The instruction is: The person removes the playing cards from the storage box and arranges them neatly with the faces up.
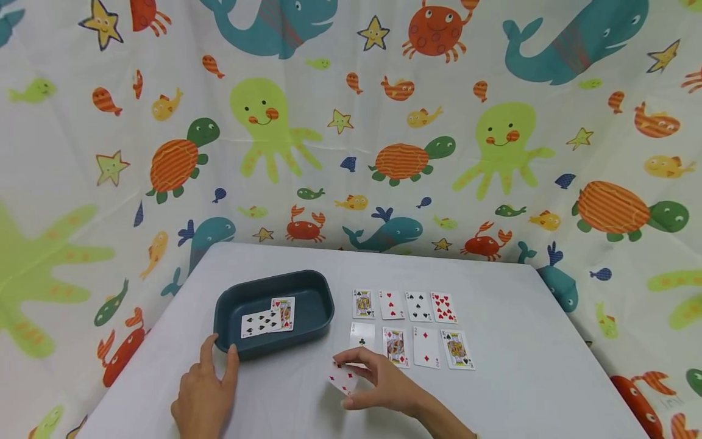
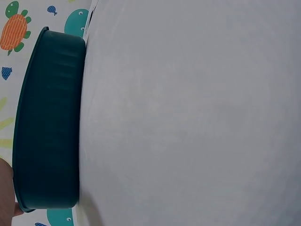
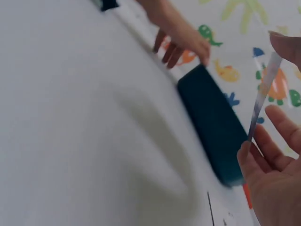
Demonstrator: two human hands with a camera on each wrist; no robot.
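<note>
Right fingers (image 1: pixel 351 360) curled round a diamond card (image 1: pixel 342 379), pinched between thumb below and fingertips above, lifted just off the surface (image 1: pixel 521 378) and tilted. In the right wrist view, same card (image 3: pixel 262 96) seen edge-on, a thin pale strip between thumb (image 3: pixel 247 157) and upper fingertip. Right hand (image 1: pixel 378 381) low over the near part of the surface, just in front of the lower row of cards.

Just beyond those fingers, club card (image 1: pixel 362 335) flat on the surface, first in the lower row; next to it a face card (image 1: pixel 396 346), a diamond card further right (image 1: pixel 426 347), then a king (image 1: pixel 457 349). Behind, an upper row of four cards (image 1: pixel 404 305), all face up, lying apart from one another.

Left fingers (image 1: pixel 219 360) relaxed and nearly straight, resting against the near left corner of the tray (image 1: pixel 307 338), thumb touching its wall; nothing gripped. Left hand (image 1: pixel 203 396) flat on the surface beside it. Same contact in the right wrist view, fingertips (image 3: pixel 188 44) on the far end of the tray (image 3: pixel 211 117).

Tray dark teal, left of the card rows, well left of the held card. Inside it two cards (image 1: pixel 267 318), one a black spot card, one a face card, overlapping slightly. In the left wrist view, only the tray wall (image 2: pixel 49 122) against the pale surface (image 2: pixel 188 117).

Behind, a curtain (image 1: pixel 351 122) printed with sea animals.
</note>
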